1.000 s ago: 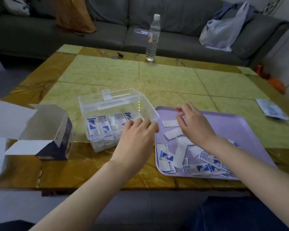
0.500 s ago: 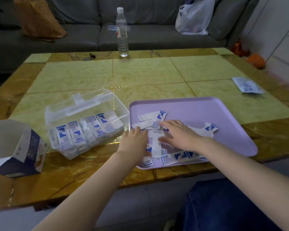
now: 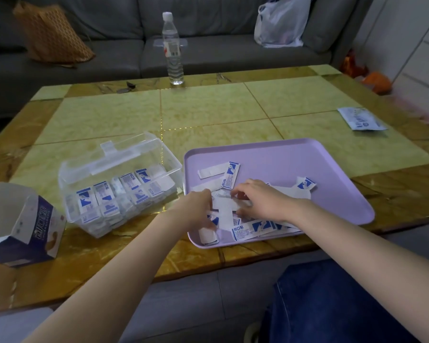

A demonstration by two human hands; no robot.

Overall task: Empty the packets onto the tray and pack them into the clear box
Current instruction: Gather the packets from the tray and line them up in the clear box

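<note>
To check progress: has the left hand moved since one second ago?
Yes. The left hand left the right front corner of the clear box and went right, onto the bandage packets at the left edge of the purple tray.

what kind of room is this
Probably a home living room: a grey sofa with a cushion on it sits right behind a low tiled coffee table, and a water bottle stands on the table.
</note>
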